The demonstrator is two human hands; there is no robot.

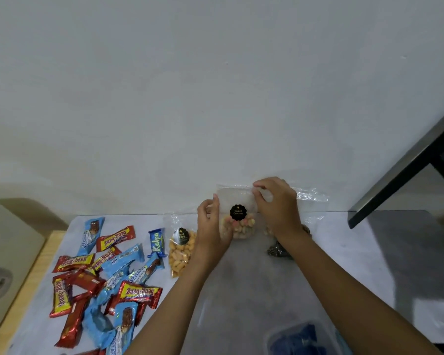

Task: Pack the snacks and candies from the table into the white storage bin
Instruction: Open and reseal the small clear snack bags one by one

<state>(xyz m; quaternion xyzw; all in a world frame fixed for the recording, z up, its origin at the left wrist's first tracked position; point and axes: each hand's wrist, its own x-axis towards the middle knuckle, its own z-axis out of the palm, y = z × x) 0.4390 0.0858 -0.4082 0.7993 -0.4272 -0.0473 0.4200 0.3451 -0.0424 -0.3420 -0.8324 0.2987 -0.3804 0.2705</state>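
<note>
The left hand [210,228] is gripping the left side of a small see-through snack bag [237,226], and the right hand [280,208] is pinching its top right corner. Both hands are holding the bag in the middle of the picture, near the far edge of the worktop [241,283]. Pink and yellow bits are sitting in the bottom of the bag, under a round black sticker. Just left of the left hand, a bag of orange snacks [181,252] is lying flat, with a blue Kalpa bar [155,243] beside it. A pile of red and blue candy bars [100,285] is filling the lower left. A dark packet [278,251] is peeking out by the right wrist. At the bottom right, a blurry see-through tub [297,336] is showing something blue inside
</note>
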